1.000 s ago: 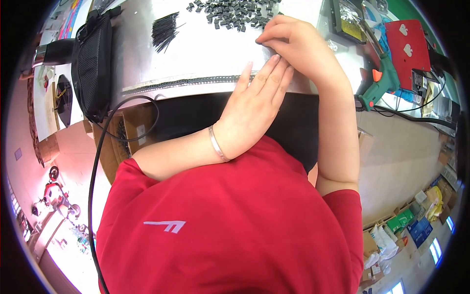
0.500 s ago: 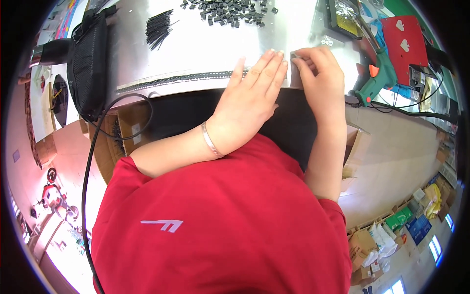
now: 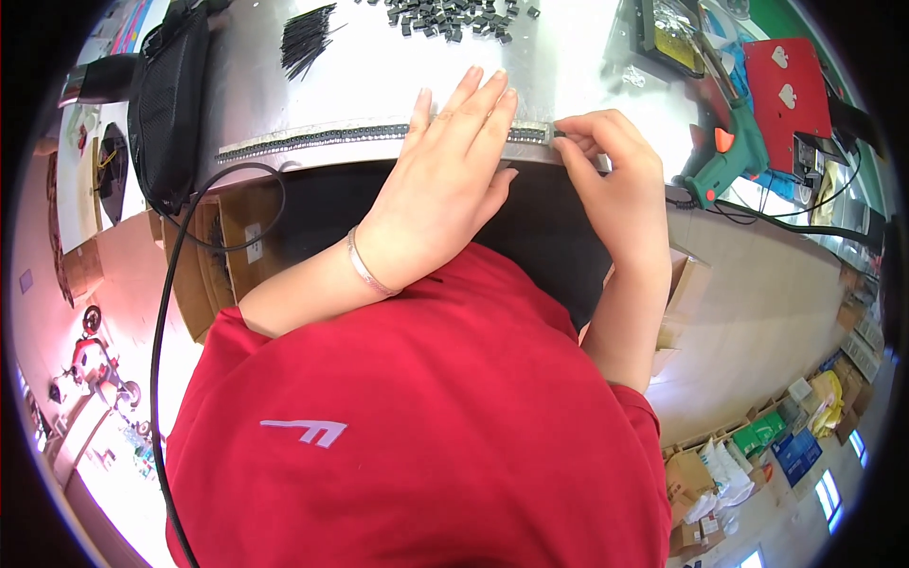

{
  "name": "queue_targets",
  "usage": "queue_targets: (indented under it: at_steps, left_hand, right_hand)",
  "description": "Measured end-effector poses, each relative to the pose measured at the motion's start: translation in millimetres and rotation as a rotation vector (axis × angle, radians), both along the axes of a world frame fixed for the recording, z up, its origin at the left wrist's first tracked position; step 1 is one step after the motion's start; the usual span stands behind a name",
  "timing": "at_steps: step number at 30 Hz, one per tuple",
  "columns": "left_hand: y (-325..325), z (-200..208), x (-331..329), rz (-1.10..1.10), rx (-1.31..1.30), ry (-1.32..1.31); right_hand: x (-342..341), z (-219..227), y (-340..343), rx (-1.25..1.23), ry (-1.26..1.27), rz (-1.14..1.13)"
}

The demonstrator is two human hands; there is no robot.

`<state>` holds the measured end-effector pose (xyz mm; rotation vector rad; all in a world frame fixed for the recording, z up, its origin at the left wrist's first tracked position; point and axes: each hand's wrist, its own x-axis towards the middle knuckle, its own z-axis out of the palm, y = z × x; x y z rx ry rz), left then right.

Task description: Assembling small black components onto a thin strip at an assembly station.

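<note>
Workbench (image 3: 379,76) surface, pale and shiny, fills the upper part of the view, and along its near edge runs a long row of small dark parts (image 3: 312,139) set end to end. That row is the landmark: its long axis follows the bench edge from left to right, and its right end stops at the person's right hand.

Beyond the row's left end lies a black bag (image 3: 170,95), with a black cable (image 3: 170,312) hanging from it below the bench edge. Well right of the row rests a green hot-glue gun (image 3: 724,161), beside a red box (image 3: 791,95).

Left hand (image 3: 445,189) lies flat across the row, fingers spread narrowly and extended, palm down; it seems to press the parts so the line stays straight. A thin bracelet (image 3: 365,270) circles that wrist.

Right hand (image 3: 611,166) sits at the row's right end, fingertips (image 3: 568,142) curled in a tight pinch, apparently on the last piece, likely seating it against its neighbour.

Beyond the row, a bundle of thin black pins (image 3: 305,38) fans out, and a loose heap of small dark pieces (image 3: 454,14) lies farther back.
</note>
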<state>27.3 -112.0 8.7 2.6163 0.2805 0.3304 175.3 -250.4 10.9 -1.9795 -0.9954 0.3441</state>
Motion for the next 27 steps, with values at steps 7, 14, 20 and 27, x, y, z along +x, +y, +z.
queue_targets:
  at_steps: [7, 14, 20, 27]
  left_hand:
    - [-3, -2, -2, -0.025, 0.005, 0.009]
    - [0, -1, -2, -0.015, -0.013, -0.009]
    - [5, -3, 2, 0.013, -0.031, -0.082]
    - [7, -7, 9, 0.017, -0.061, -0.141]
  right_hand:
    - [2, -1, 4, 0.022, -0.004, 0.087]
    - [5, 2, 4, -0.013, -0.047, 0.104]
    - [7, 3, 5, -0.039, -0.026, 0.114]
    - [7, 1, 5, -0.034, 0.011, 0.128]
